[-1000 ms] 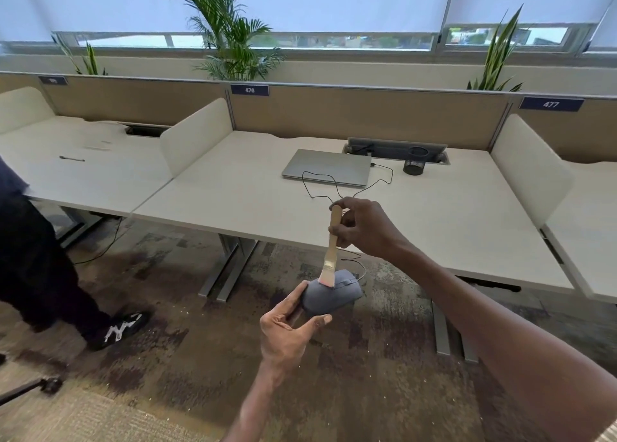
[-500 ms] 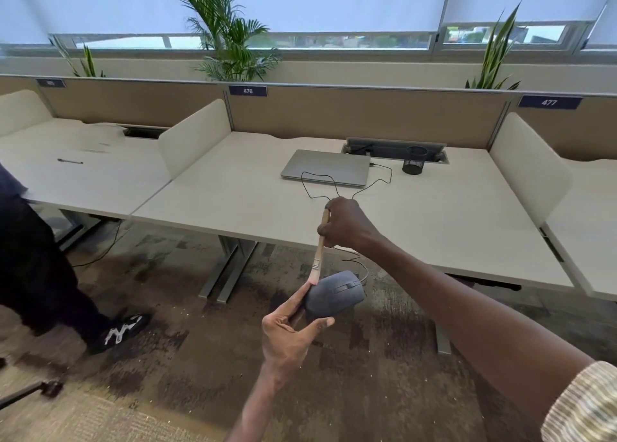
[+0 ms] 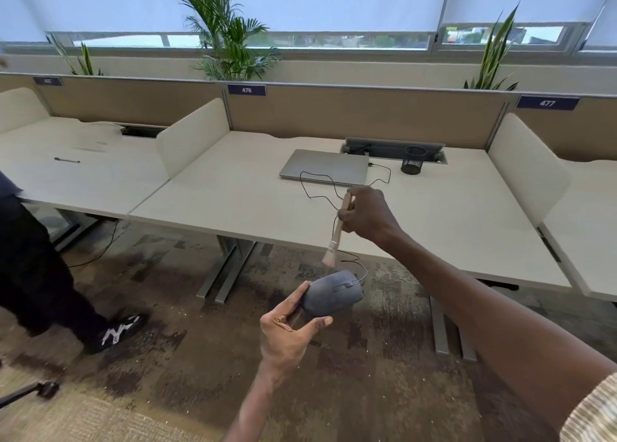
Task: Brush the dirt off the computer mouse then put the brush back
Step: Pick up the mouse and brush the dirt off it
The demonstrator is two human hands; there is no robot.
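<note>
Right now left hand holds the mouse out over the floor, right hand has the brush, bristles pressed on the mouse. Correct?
Not quite. The head view shows the brush bristles lifted clear of the mouse, not pressed on it. The rest holds: left hand holds the mouse over the floor, right hand has the brush.

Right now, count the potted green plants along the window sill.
3: a small leafy plant at far left, a tall palm left of centre, and a spiky upright plant at right. Their pots are hidden behind the partition; others may be out of frame.

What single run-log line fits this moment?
left hand: holds mouse | right hand: holds brush | bristles: just above mouse | phase: brushing
</note>
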